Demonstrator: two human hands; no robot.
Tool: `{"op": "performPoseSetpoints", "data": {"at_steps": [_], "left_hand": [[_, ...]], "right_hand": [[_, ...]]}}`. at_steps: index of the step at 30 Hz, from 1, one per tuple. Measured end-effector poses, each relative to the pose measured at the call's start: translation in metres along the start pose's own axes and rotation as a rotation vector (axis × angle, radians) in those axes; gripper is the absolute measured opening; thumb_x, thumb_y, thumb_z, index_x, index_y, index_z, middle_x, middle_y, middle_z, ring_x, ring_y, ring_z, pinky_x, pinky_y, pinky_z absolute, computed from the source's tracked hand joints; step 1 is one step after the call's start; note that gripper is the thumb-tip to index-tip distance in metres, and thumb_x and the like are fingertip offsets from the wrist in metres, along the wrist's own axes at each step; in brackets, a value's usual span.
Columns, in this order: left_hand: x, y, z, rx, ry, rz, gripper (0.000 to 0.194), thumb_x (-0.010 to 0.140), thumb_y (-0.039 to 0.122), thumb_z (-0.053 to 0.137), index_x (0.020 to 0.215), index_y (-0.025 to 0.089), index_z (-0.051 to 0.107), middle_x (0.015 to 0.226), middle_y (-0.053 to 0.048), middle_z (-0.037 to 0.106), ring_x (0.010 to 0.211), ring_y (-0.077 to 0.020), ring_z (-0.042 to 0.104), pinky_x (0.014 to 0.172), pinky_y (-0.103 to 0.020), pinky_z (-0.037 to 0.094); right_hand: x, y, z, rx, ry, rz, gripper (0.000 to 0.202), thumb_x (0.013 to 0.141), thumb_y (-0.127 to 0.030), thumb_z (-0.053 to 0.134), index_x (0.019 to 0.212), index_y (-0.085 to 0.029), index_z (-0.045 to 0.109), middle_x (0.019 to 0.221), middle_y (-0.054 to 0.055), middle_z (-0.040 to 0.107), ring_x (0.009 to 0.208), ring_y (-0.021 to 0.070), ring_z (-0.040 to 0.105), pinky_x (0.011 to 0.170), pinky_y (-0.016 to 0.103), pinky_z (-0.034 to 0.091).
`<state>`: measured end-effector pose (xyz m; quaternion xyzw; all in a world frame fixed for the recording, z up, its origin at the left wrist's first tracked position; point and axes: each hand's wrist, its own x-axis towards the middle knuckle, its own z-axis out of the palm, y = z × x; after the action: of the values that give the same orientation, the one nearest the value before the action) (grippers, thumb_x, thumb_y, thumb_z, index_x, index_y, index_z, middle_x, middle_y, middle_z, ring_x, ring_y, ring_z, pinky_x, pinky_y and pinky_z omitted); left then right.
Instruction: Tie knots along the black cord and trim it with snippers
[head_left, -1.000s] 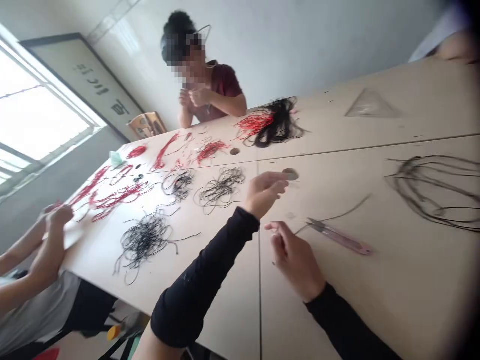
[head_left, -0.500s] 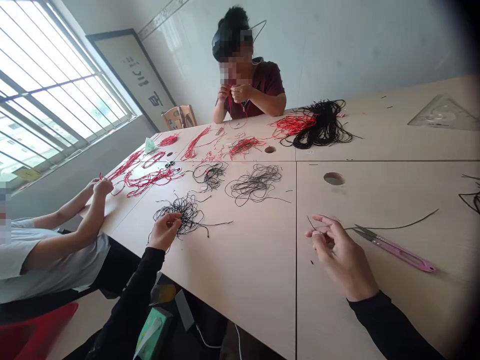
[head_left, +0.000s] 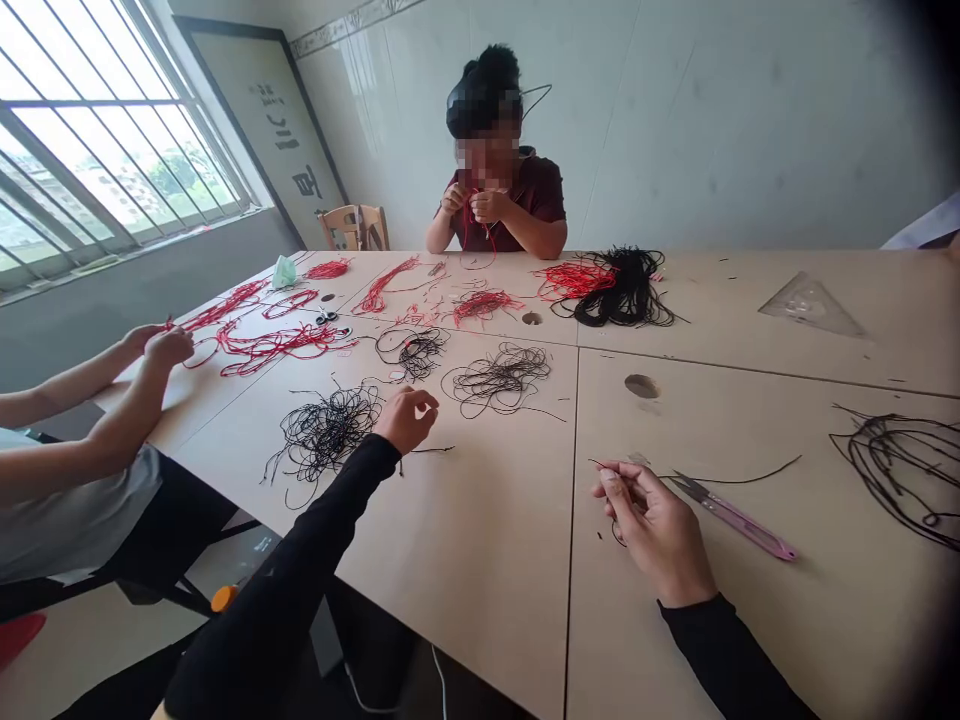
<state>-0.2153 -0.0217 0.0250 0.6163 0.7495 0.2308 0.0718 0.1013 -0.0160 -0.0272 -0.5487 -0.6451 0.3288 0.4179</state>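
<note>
My right hand (head_left: 656, 530) pinches a thin black cord (head_left: 750, 478) between thumb and fingers. A short end pokes out past the fingertips, and the longer tail runs right along the table behind the thread snips. Those snips (head_left: 739, 515), with a pink handle, lie just right of my hand. My left hand (head_left: 407, 418) hovers with curled fingers and a small gap at the thumb; nothing shows in it. It is between a tangled pile of knotted black cords (head_left: 330, 432) on its left and a looser pile of dark cords (head_left: 504, 378) on its right.
Across the table (head_left: 487, 560), a person (head_left: 544, 200) handles red cord. Another person's hands (head_left: 161, 345) at left hold red cords. Black and red bundles (head_left: 630, 290), small scissors (head_left: 326, 317), a clear set square (head_left: 810, 305) and more black cord (head_left: 900, 470) lie around. A hole (head_left: 642, 386) pierces the tabletop.
My left hand has moved right, off the knotted black pile, and its fingers have parted. My right hand still holds the cord. The view has tilted and shifted, showing more cord at right.
</note>
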Motion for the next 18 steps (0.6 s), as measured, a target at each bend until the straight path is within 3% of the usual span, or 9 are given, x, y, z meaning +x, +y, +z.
{"op": "performPoseSetpoints", "data": {"at_steps": [5,9,11,14,18], "left_hand": [[0.034,0.02,0.04,0.003,0.005,-0.016,0.01,0.071,0.023,0.058,0.07,0.016,0.065,0.074,-0.009,0.059,0.079,-0.0232,0.056,0.072,-0.035,0.045],[0.04,0.023,0.047,0.011,-0.031,-0.006,0.008,0.067,0.015,0.056,0.062,0.015,0.062,0.072,-0.011,0.061,0.076,-0.0241,0.057,0.069,-0.034,0.044],[0.038,0.019,0.037,0.008,-0.038,-0.001,0.012,0.07,0.015,0.052,0.067,0.015,0.064,0.074,-0.01,0.062,0.074,-0.0219,0.058,0.07,-0.033,0.043],[0.025,0.004,0.007,0.011,-0.055,0.0,0.017,0.075,0.022,0.05,0.08,0.016,0.065,0.076,-0.007,0.065,0.068,-0.0182,0.057,0.068,-0.03,0.043],[-0.004,-0.028,-0.039,0.081,-0.186,0.009,0.018,0.072,0.033,0.052,0.072,0.021,0.065,0.07,-0.003,0.063,0.061,-0.0171,0.053,0.061,-0.029,0.041]], "right_hand": [[0.001,-0.001,-0.003,0.01,-0.072,0.038,0.044,0.082,-0.056,0.049,0.092,-0.015,0.061,0.068,0.008,0.065,0.055,0.0158,0.058,0.043,0.023,0.044],[0.001,-0.004,-0.005,0.017,-0.091,0.048,0.042,0.083,-0.054,0.049,0.093,-0.014,0.061,0.066,0.006,0.063,0.058,0.0166,0.059,0.049,0.024,0.046],[0.002,-0.003,-0.004,0.017,-0.088,0.051,0.041,0.084,-0.053,0.049,0.093,-0.014,0.061,0.065,0.005,0.063,0.058,0.0166,0.059,0.05,0.024,0.046],[0.003,-0.001,-0.003,0.025,-0.09,0.066,0.039,0.084,-0.051,0.05,0.092,-0.015,0.062,0.068,0.005,0.064,0.061,0.0166,0.06,0.055,0.025,0.048],[0.004,-0.002,-0.003,0.012,-0.102,0.098,0.037,0.083,-0.051,0.05,0.091,-0.017,0.063,0.068,0.004,0.064,0.064,0.0168,0.061,0.057,0.024,0.047]]}}
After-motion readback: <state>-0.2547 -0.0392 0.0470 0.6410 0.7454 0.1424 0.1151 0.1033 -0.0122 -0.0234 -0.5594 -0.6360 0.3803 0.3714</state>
